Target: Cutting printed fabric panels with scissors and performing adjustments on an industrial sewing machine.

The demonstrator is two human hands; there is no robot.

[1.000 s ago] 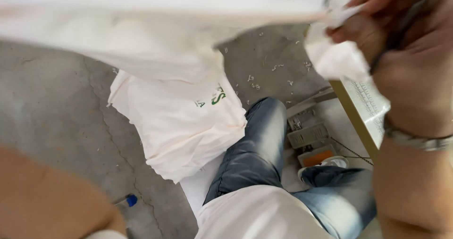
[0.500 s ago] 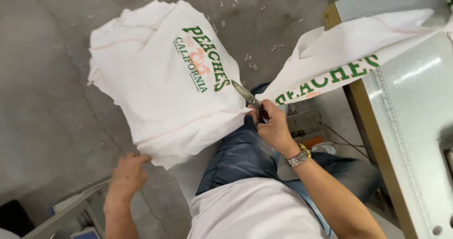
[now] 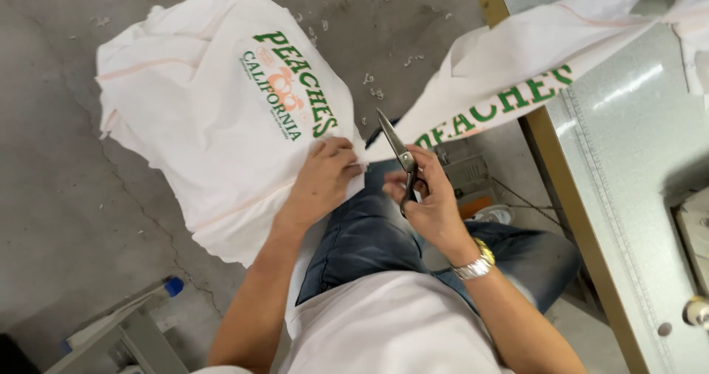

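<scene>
A: White cloth bag [image 3: 214,115], printed in green, hangs over the lap and floor; the left hand [image 3: 325,171] pinches its edge where it joins the next bag [image 3: 517,71] lying on the bench [image 3: 628,197].

B: And the right hand [image 3: 428,197]?

A: Closed around the scissors [image 3: 399,156], blades up — judged best: keep the join taut, snip between the bags, clear of the fingers.

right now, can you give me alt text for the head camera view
Seen from above, a seated person's right hand holds scissors at a strip of white printed fabric running to a grey worktable, while the left hand pinches a white printed bag over the concrete floor.
</scene>
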